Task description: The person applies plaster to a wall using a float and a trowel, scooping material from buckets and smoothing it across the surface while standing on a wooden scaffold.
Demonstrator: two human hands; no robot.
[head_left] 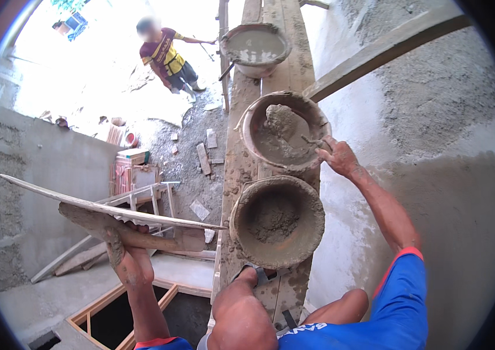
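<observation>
The left hand (135, 262) is curled under a board (84, 201), holding it up. The right hand (341, 158) is closed round a muddy tool (314, 142), poking into the bucket (248, 139) beside it. Another bucket (310, 230) sits between the hands.

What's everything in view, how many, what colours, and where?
Planks: at least two, grey, centre.
Buckets: three, grey, on the planks.
Board: one, pale, left.
Tool: one, muddy grey, at middle bucket.
Other person: one, maroon-yellow shirt, upper left.
Beam: one, grey, upper right.
Floor frame: one, tan, lower left.
Rubble: several, grey, left of planks.
Stack: one, red and white, left.
Walls: two, grey, left and right.
Left hand: one, muddy, beneath the board.
Right hand: one, muddy, on the tool.
Knees: two, bare, bottom.
Shirt: one, blue, lower right.
</observation>
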